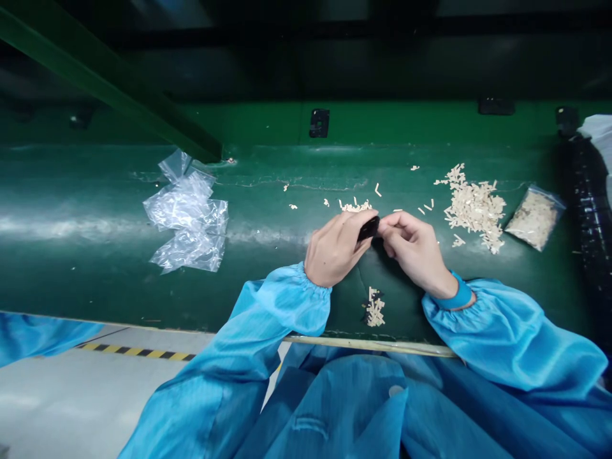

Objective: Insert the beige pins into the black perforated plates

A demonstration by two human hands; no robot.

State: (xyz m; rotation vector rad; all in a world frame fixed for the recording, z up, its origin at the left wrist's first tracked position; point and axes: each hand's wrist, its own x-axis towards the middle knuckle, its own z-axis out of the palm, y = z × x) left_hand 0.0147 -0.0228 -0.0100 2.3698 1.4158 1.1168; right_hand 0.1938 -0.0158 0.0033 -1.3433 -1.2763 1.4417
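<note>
Many cream pieces (473, 207) lie heaped at the right of the green worktop (95, 268) beside a filled zip bag (534, 218), while the left hand (337, 248) and right hand (411, 245) pinch a small black piece (368, 228) between them

no readable text or labels anywhere.

Head-worn view, facing forward and down

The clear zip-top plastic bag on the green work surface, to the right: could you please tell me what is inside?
The bag holds many small cream pieces; those beneath the top layer are covered and cannot be seen.
</note>
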